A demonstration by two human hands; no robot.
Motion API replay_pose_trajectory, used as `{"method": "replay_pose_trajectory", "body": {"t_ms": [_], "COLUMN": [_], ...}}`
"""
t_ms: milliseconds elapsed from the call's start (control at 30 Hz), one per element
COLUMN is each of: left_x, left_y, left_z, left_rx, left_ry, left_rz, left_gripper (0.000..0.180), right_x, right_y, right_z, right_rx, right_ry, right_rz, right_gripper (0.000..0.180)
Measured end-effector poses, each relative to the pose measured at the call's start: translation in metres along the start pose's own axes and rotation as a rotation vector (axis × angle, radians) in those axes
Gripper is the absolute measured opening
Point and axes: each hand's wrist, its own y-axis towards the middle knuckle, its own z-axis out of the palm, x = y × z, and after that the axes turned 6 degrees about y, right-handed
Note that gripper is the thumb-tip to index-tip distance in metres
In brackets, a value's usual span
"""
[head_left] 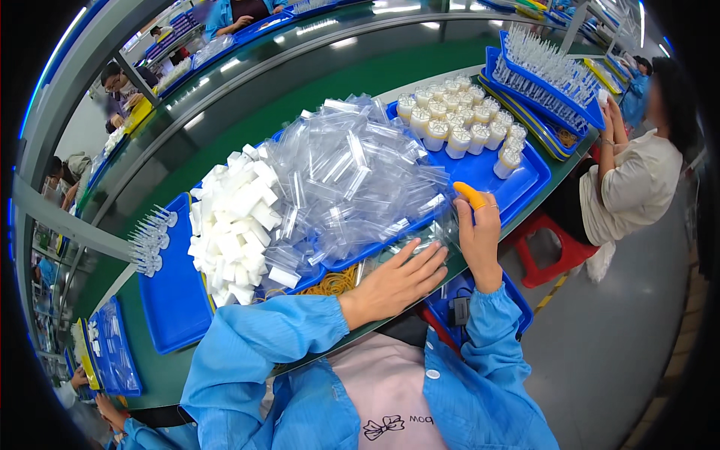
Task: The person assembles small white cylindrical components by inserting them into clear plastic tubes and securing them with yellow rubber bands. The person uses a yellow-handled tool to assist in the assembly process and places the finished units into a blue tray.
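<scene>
My left hand [396, 279] lies palm down at the table's near edge, fingers stretched out over clear plastic. My right hand [481, 234] is raised just to its right, with an orange finger cot [470, 195] on one finger. Its thumb and covered finger stand slightly apart, and I see nothing held between them. A crumpled clear plastic piece [444, 226] sits between the two hands, touching or very near both. Beyond them is a big heap of clear plastic sleeves [349, 169] on blue trays. White foam-like blocks [234, 225] are piled at its left.
Whitish round parts [457, 120] stand in a blue tray [529, 176] at the right. Stacked trays of clear spiky pieces [544, 75] rise behind. Rubber bands [330, 283] lie near my left wrist. A blue tray [169, 315] with clear stemmed parts is at left. A co-worker [637, 176] sits at right.
</scene>
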Motion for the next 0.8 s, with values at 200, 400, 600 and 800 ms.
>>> {"method": "replay_pose_trajectory", "body": {"t_ms": [200, 400, 600, 800], "left_x": [0.007, 0.015, 0.005, 0.001], "left_y": [0.003, -0.007, -0.025, -0.039], "left_z": [0.004, 0.005, -0.005, -0.021], "left_rx": [-0.124, -0.264, -0.085, -0.102], "left_ry": [0.066, 0.122, 0.028, 0.036], "left_rz": [-0.04, 0.012, 0.011, -0.002], "left_gripper": [0.053, 0.017, 0.011, 0.013], "right_x": [0.016, 0.02, 0.026, 0.022], "right_y": [-0.014, -0.027, -0.028, -0.03], "right_z": [0.003, 0.01, 0.014, 0.018], "right_rx": [0.04, 0.198, 0.249, 0.266], "right_ry": [0.16, 0.145, 0.061, 0.075], "right_rz": [-0.034, -0.167, -0.273, -0.231], "right_gripper": [0.023, 0.028, 0.028, 0.028]}}
